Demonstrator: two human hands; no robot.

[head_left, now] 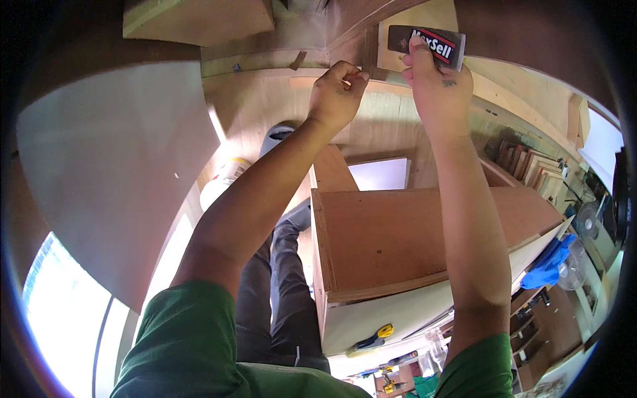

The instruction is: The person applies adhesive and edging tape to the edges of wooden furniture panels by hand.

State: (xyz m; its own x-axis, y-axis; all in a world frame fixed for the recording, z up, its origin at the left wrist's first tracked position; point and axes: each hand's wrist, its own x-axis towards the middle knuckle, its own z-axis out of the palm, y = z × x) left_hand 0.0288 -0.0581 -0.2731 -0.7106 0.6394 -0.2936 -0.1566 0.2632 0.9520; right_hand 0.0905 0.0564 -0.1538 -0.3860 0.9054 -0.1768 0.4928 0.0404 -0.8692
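At the top of the view, against the wooden surface overhead: one small dark rectangular block (428, 45) with a red and white band, held flat to a pale plywood panel (424, 16).

Right hand (434, 83): raised, fingers closed round the block's lower edge, thumb and forefinger pinching it to the panel. Clamped, not loose.

Left hand (335, 93): raised beside it, curled nearly into a fist, fingertips (355, 76) pressed together at a dark wooden strip (352, 53) just left of the block. Whether something small is pinched between them cannot be told; nothing shows.

Progress, as a judgement: work on the overhead surface appears to be under way rather than finished. Both hands are engaged at one spot; the block is in contact with the panel; no sign shows of how much of the surface has been treated or what remains.

Below the hands: a reddish-brown plywood cabinet (424, 239), open box form, pale edge on its lower face. A yellow and black tool (375, 337) lies on that pale face. Blue cloth (547, 265) at the cabinet's right corner. Stacked wood offcuts (534, 169) on a shelf to the right. White bucket (222, 182) and a grey-lidded container (279, 136) on the floor to the left. Large white laminate sheet (113, 172) leaning at far left. Person's dark trousers (282, 298) and green sleeves (189, 345) at lower centre.
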